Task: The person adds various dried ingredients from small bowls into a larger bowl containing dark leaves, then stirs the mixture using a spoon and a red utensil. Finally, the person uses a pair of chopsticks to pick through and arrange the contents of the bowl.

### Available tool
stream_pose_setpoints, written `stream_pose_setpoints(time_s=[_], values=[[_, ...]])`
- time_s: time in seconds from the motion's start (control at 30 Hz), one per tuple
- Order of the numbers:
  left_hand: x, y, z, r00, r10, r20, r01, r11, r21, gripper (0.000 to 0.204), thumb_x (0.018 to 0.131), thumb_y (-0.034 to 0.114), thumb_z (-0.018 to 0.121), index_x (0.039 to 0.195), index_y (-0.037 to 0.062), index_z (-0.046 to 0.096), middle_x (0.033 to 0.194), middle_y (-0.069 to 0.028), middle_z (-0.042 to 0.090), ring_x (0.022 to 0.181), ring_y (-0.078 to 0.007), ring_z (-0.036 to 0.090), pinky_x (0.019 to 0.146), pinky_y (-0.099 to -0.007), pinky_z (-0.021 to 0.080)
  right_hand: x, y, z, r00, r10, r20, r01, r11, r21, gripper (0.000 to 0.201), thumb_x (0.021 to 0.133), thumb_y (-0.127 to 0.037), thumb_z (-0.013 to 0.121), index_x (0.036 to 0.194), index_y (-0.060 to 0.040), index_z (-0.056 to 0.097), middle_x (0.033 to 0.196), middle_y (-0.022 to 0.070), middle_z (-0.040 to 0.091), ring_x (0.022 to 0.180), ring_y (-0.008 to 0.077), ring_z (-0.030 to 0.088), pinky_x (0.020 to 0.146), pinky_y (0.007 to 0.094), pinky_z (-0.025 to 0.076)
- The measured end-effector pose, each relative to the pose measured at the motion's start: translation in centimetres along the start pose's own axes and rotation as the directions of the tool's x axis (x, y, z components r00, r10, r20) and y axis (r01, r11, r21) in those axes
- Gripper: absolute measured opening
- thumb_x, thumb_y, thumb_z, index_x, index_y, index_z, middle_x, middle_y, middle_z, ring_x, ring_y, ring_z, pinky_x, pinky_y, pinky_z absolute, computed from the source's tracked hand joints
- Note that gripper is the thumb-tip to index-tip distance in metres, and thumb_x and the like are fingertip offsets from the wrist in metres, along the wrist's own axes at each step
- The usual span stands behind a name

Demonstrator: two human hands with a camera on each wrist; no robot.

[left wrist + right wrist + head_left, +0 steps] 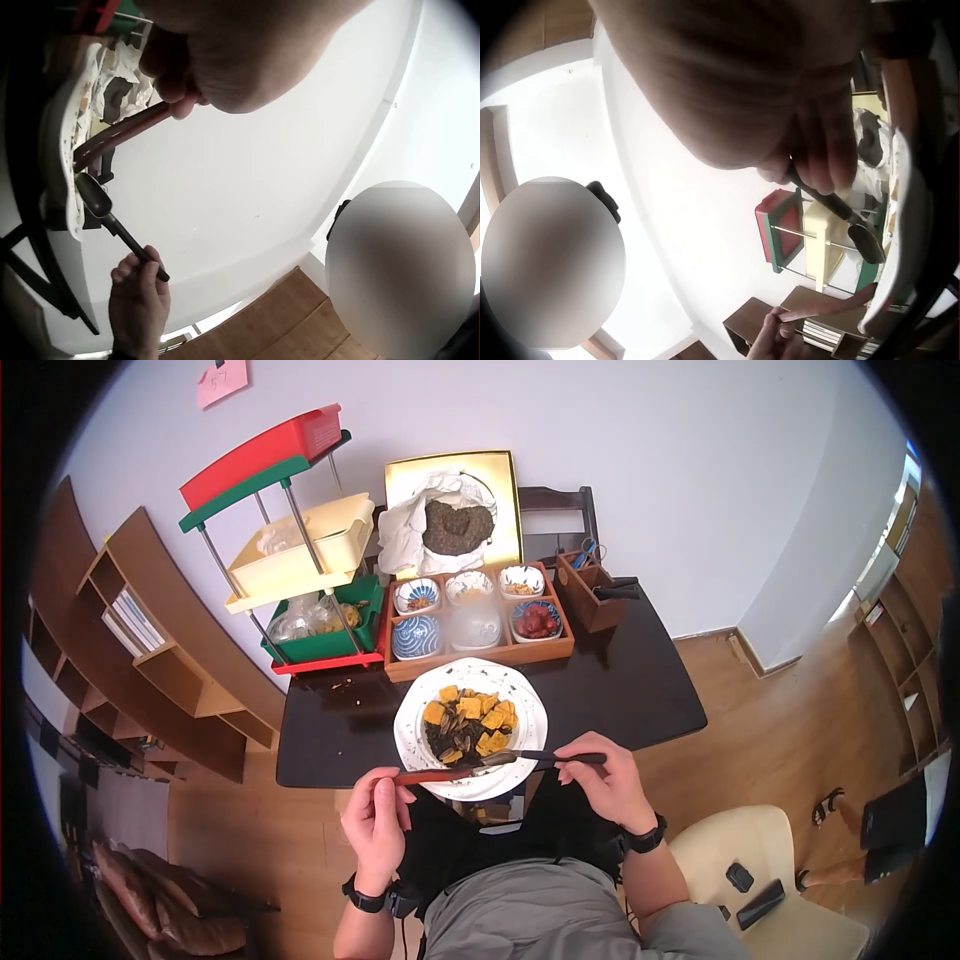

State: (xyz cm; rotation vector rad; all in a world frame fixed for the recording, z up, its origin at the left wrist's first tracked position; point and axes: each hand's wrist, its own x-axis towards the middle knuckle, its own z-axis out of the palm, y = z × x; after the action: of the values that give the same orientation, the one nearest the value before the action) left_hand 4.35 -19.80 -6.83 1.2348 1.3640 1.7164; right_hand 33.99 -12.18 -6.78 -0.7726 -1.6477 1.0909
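Observation:
A white scalloped dish (412, 710) at the table's front edge holds dark, leaf-like dried pieces and orange-yellow chunks (495, 742). From the left, my left hand (375, 825) grips a slim reddish-brown wooden utensil (432, 776) by its end, and its far part reaches over the dish. On the other side my right hand (608, 780) pinches the handle of a dark spoon (865, 244). The spoon's bowl lies over the near part of the dish, close to the utensil's tip. Fingers partly hide both handles in the wrist views.
Behind the dish stands a wooden compartment tray (480, 660) with small patterned bowls. A gold box (508, 510) holds a dark pressed cake in paper. At left rises a tiered rack (300, 530); at right, a wooden holder (592, 605) with scissors. A chair (735, 840) is beside me.

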Motion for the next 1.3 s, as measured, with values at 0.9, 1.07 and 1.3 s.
stream_pose_setpoints(time_s=[0.9,1.07,1.3], values=[[1.4,0.5,-2.4,0.982,0.118,-0.148,-0.111,0.992,0.060,0.021,0.107,0.012,0.050,0.115,-0.0012,0.064,0.078,-0.0041,0.065,0.050,-0.0033,0.048,0.045,-0.0183,0.036,1.0,-1.1,3.5,0.998,-0.032,0.045,0.037,0.992,-0.119,0.018,0.093,-0.002,0.068,0.111,-0.0025,0.069,0.102,0.0135,0.070,0.086,0.0226,0.072,0.070,0.0301,0.056],[1.3,0.2,-3.5,0.979,0.110,-0.172,-0.095,0.991,0.094,0.021,0.107,0.013,0.051,0.114,-0.0008,0.064,0.077,-0.0038,0.065,0.050,-0.0033,0.048,0.045,-0.0184,0.036,1.5,-1.4,4.3,0.980,-0.169,0.100,0.188,0.958,-0.217,0.018,0.092,-0.001,0.068,0.109,-0.0025,0.068,0.098,0.0140,0.070,0.083,0.0270,0.071,0.069,0.0305,0.055],[1.0,0.5,-3.4,0.985,0.096,-0.140,-0.086,0.994,0.073,0.021,0.107,0.013,0.051,0.115,-0.0009,0.065,0.077,-0.0037,0.065,0.051,-0.0030,0.048,0.045,-0.0183,0.036,2.0,-1.1,5.1,0.984,-0.169,0.052,0.176,0.957,-0.232,0.015,0.092,-0.003,0.068,0.107,-0.0020,0.068,0.096,0.0135,0.070,0.077,0.0249,0.070,0.064,0.0306,0.054]])
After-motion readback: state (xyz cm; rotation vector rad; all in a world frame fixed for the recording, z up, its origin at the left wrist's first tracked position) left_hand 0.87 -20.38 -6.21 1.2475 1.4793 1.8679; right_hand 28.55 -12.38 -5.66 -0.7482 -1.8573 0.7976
